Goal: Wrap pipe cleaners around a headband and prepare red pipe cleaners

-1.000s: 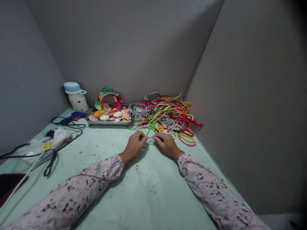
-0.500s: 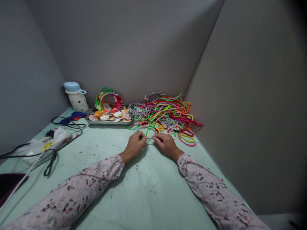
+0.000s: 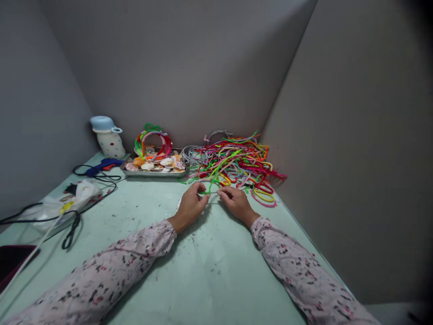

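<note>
My left hand (image 3: 192, 203) is curled around a green pipe cleaner (image 3: 212, 183), its thumb and index finger a little apart with a bit of green between them. A thin grey wire (image 3: 214, 192) spans the small gap between my hands. My right hand (image 3: 237, 204) pinches the other end of that wire between thumb and fingertips. The free green strand rises from the left fingertips in front of a tangled heap of coloured pipe cleaners (image 3: 237, 155). How the strand meets the wire is too small to make out.
Behind my left hand stands a metal tray (image 3: 154, 174) of seashells, with pipe-cleaner-wrapped hoops (image 3: 165, 144) on it. Coiled grey wire (image 3: 194, 155) lies beside it. Further left are a bottle (image 3: 110, 142), a blue-handled tool (image 3: 104, 164), a plastic bag (image 3: 83, 192) and black cables (image 3: 72, 230).
The left thumb and index finger have parted slightly, showing more green pipe cleaner. The green strand has shifted a little to the right. My right hand moved slightly right.
</note>
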The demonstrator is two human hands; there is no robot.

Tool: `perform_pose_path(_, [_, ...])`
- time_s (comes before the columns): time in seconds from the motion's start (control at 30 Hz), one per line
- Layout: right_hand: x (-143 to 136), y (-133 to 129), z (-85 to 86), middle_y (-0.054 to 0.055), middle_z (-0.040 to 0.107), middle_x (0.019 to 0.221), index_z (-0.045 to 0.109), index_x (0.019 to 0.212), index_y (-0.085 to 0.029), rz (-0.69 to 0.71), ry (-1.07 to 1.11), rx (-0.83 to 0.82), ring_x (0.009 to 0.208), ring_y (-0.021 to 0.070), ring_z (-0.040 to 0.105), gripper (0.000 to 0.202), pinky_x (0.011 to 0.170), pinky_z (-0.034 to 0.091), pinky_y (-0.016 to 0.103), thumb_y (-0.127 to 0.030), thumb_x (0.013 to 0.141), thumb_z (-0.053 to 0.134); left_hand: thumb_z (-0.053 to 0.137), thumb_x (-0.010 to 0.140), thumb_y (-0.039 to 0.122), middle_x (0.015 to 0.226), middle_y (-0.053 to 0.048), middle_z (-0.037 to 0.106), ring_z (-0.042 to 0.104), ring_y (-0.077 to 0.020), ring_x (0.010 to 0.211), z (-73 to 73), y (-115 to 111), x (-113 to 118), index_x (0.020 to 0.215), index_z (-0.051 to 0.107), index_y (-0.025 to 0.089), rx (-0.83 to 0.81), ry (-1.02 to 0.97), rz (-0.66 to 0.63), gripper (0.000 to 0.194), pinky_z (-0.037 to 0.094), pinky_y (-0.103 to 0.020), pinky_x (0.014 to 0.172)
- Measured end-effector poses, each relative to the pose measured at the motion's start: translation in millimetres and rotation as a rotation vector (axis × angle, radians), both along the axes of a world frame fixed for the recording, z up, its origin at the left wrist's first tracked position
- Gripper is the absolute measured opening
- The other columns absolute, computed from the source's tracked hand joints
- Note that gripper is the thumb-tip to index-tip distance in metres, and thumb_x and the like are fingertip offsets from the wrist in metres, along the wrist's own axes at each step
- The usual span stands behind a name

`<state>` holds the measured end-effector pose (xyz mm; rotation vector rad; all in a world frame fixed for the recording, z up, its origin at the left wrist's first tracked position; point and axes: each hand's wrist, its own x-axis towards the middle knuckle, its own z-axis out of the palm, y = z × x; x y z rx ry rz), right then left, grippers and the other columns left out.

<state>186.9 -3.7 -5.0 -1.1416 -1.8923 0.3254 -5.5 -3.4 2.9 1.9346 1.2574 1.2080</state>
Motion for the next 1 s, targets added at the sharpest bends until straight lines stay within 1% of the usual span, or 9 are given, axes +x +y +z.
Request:
perform_pose_path(0.17, [0.1, 0.5, -0.7, 0.003, 0.07, 0.078, 0.07, 0.09, -0.019, 0.0, 0.011, -0.002, 0.068, 0.0156, 0.062, 0.021, 0.064, 0.046, 0.024, -0.032, 0.089, 0.053, 0.056, 0.081, 0.021, 0.093, -0.002, 0.057, 0.053, -0.0092, 0.065, -1.2, -0.3, 1.0, 0.09, 0.056, 0.02, 0.083, -0.006, -0.037, 0.01, 0.043, -0.02, 0.057])
perform_pose_path(0.27, [0.2, 0.5, -1.3, 0.002, 0.069, 0.077, 0.07, 0.09, -0.02, 0.002, 0.019, -0.002, 0.068, 0.0154, 0.062, 0.02, 0.064, 0.046, 0.024, -0.031, 0.089, 0.054, 0.056, 0.082, 0.02, 0.097, -0.003, 0.057, 0.054, -0.0099, 0.069, -1.7, -0.1, 1.1, 0.091, 0.06, 0.02, 0.11, -0.013, -0.059, 0.01, 0.046, -0.02, 0.06])
perform_pose_path(0.37, [0.3, 0.5, -1.3, 0.002, 0.069, 0.076, 0.069, 0.09, -0.019, 0.003, 0.012, -0.005, 0.067, 0.0152, 0.062, 0.019, 0.064, 0.045, 0.024, -0.03, 0.089, 0.054, 0.057, 0.082, 0.019, 0.099, -0.004, 0.058, 0.053, -0.009, 0.067, -2.0, 0.0, 0.7, 0.093, 0.063, 0.02, 0.115, -0.021, -0.075, 0.013, 0.047, -0.021, 0.06])
perform_pose_path(0.5, [0.1, 0.3, -0.6, 0.002, 0.069, 0.075, 0.069, 0.09, -0.019, 0.003, 0.003, -0.012, 0.067, 0.0154, 0.061, 0.02, 0.063, 0.045, 0.025, -0.03, 0.089, 0.053, 0.058, 0.081, 0.017, 0.098, -0.003, 0.058, 0.052, -0.0078, 0.063, -3.2, 0.6, 0.5, 0.094, 0.066, 0.021, 0.123, -0.032, -0.072, 0.015, 0.046, -0.021, 0.06])
perform_pose_path(0.7, [0.0, -0.4, -0.3, 0.003, 0.07, 0.077, 0.07, 0.091, -0.019, 0.003, 0.007, -0.005, 0.067, 0.0155, 0.061, 0.02, 0.064, 0.045, 0.025, -0.031, 0.089, 0.053, 0.059, 0.081, 0.018, 0.098, -0.004, 0.06, 0.057, -0.0107, 0.071, -4.0, 1.5, 0.7, 0.093, 0.067, 0.021, 0.099, -0.052, -0.073, 0.014, 0.048, -0.021, 0.06])
perform_pose_path(1.0, [0.3, 0.5, -1.2, 0.002, 0.069, 0.076, 0.07, 0.09, -0.019, 0.015, 0.017, 0.007, 0.068, 0.015, 0.062, 0.018, 0.064, 0.045, 0.024, -0.029, 0.089, 0.055, 0.061, 0.08, 0.016, 0.093, -0.003, 0.062, 0.058, -0.0118, 0.075, -5.4, 4.3, 0.3, 0.091, 0.068, 0.02, 0.153, -0.042, -0.056, 0.014, 0.049, -0.022, 0.063])
